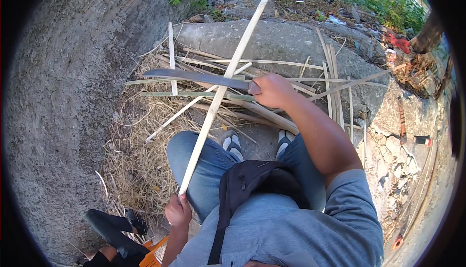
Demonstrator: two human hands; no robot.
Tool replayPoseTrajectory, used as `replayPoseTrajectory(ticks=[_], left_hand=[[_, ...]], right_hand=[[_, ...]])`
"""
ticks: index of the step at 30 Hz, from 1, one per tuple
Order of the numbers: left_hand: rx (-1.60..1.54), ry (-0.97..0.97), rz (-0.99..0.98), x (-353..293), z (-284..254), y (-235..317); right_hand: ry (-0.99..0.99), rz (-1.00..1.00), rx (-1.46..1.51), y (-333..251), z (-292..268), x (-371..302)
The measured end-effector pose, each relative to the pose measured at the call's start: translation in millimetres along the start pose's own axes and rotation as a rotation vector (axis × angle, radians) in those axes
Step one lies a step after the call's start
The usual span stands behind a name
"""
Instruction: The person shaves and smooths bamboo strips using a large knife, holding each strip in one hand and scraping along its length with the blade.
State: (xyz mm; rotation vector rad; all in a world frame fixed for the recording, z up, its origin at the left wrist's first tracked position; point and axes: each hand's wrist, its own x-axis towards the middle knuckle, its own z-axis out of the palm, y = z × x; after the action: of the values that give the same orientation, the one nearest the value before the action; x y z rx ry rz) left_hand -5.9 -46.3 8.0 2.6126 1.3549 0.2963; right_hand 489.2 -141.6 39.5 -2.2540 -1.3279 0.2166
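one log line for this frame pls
left hand: grips bamboo strip end | right hand: holds machete, blade on strip | seated

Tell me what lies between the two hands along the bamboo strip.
In the head view, between the left hand and right hand, the bamboo strip passes over a jeans-covered knee; the knife crosses it.

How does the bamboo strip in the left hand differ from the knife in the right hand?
The bamboo strip is pale, straight and long, slanting up and away from the left hand. The knife is dark, shorter and slightly curved, lying crosswise from the right hand. The knife blade crosses over the strip. Each is gripped at one end.
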Motion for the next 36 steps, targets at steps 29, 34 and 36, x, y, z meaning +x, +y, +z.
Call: replayPoseTrajectory(ticks=[29, 34, 36], left_hand=[[0.066, 0.022, 0.045, 1, 11, -14], [0.094, 0.061, 0.067, 0, 13, -18], [0.15, 0.041, 0.042, 1, 10, -17]], right_hand=[[-0.256, -0.179, -0.138, -43, 14, -3], [-0.081, 0.125, -0.009, 22, 13, 20], [-0.052, 0.225, 0.046, 31, 14, 20]])
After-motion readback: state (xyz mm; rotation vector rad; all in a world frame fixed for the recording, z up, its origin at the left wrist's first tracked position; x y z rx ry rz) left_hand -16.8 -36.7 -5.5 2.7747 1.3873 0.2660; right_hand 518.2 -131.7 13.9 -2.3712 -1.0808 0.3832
